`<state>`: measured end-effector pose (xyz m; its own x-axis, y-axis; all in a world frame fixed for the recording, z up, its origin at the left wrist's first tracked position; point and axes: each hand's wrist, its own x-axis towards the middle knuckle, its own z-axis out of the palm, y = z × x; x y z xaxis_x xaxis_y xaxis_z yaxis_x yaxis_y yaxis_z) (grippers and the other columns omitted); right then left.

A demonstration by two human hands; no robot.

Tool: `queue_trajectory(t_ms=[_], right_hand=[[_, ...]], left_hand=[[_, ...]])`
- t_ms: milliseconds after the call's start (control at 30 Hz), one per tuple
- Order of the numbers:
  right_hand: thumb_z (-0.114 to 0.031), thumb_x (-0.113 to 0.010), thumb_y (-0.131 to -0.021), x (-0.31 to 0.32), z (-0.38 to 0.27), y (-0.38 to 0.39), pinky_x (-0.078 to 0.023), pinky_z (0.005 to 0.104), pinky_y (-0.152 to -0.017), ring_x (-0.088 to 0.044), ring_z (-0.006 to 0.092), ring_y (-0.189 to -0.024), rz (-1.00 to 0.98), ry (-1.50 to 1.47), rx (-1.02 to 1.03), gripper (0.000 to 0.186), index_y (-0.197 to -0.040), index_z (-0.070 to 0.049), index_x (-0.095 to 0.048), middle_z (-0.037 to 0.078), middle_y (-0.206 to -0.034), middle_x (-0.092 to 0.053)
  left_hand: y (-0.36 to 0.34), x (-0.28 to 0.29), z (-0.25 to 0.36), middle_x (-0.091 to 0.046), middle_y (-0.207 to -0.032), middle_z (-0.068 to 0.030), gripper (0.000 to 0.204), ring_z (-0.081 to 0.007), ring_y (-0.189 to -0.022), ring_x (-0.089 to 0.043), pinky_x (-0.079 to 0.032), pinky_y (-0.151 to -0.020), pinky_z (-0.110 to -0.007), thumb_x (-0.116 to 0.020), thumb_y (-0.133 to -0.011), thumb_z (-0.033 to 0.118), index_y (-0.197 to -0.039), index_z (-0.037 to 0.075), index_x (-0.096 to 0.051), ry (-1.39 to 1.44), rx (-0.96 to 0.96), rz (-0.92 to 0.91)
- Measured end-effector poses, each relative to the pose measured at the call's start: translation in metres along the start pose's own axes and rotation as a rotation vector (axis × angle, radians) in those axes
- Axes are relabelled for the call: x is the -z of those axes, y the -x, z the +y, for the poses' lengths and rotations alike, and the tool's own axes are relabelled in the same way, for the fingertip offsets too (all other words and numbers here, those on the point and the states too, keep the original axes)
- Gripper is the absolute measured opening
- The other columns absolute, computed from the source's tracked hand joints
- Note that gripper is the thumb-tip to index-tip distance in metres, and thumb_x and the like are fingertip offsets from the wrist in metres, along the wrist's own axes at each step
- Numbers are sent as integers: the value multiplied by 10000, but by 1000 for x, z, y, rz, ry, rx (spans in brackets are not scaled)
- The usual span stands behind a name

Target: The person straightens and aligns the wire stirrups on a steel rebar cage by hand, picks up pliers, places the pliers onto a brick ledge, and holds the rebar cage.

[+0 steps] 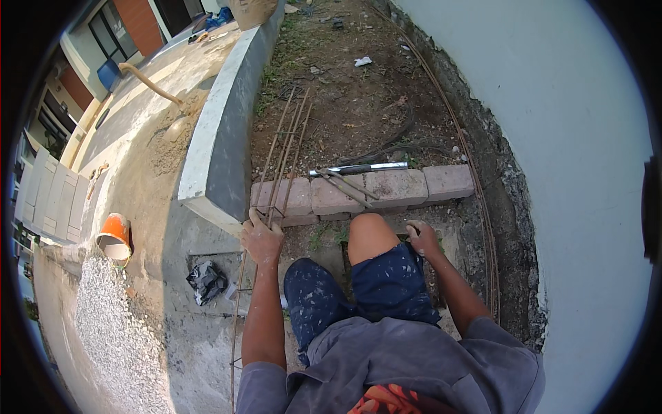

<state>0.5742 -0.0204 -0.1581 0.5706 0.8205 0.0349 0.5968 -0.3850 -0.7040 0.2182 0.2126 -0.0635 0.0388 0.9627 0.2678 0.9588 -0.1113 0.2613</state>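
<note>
My left hand [262, 237] is closed around the rods of a long, thin rebar cage [277, 172]. This cage of rusty bars and small ties rests across the left end of a low row of pinkish blocks [396, 185] and runs back along my left arm. Above my right knee, my right hand [423, 239] is held with its fingers curled; a small dark bit shows at the fingertips, too small to name. On the blocks between my hands lie pincers [350, 188] with spread handles. Just behind them is a straight tool [358, 168] with a shiny metal shaft and dark grip.
A low grey wall [217, 138] borders the left, a tall white wall [552, 138] the right. Long rusty bars [483, 200] run beside the white wall. Further left are an orange bucket [116, 234], a gravel pile [114, 331], black plastic [207, 281] and a shovel [148, 83].
</note>
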Motion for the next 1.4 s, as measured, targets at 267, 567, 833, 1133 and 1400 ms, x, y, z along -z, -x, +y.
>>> queue_trajectory(t_ms=[267,567,833,1133,1400], right_hand=[[-504,-579,-904,-38,-148,-130,-285,472,-1154,-366,423,-1375,-254,337,307,742,-1522,-181,-326,234,-1493,-384],[-637,-511,-884,-105,-132,-147,-136,603,-1154,-224,395,-1441,-312,614,422,871,-1577,-225,-182,215,-1546,-293],[-593,-475,-929,-105,-139,-157,-320,540,-996,-392,346,-1238,-261,708,404,750,-1542,-202,-291,181,-1335,-459],[-571,-481,-931,-104,-140,-158,-317,495,-1010,-377,317,-1276,-263,644,354,735,-1508,-132,-359,148,-1357,-459],[-547,-496,-924,-107,-138,-158,-303,500,-1034,-391,310,-1269,-206,621,388,702,-1448,-84,-435,150,-1349,-473]], left_hand=[[-1,4,5,-570,-1130,-191,711,-392,-1046,-569,-427,-920,-511,-651,-800,283,-1437,99,-394,-18,27,-22],[-3,-5,4,-555,-1133,-159,734,-355,-1058,-551,-412,-912,-485,-698,-768,282,-1427,123,-416,-24,82,-20],[-4,-2,4,-580,-1113,-155,705,-353,-1033,-574,-427,-886,-482,-679,-770,312,-1406,99,-460,-33,65,-23],[-16,9,-3,-650,-1083,-194,837,-392,-1009,-631,-494,-866,-480,-699,-766,500,-1432,63,-440,105,57,-120],[-29,10,-27,-709,-1016,-174,812,-370,-960,-672,-517,-855,-438,-700,-757,600,-1331,42,-560,231,9,-209]])
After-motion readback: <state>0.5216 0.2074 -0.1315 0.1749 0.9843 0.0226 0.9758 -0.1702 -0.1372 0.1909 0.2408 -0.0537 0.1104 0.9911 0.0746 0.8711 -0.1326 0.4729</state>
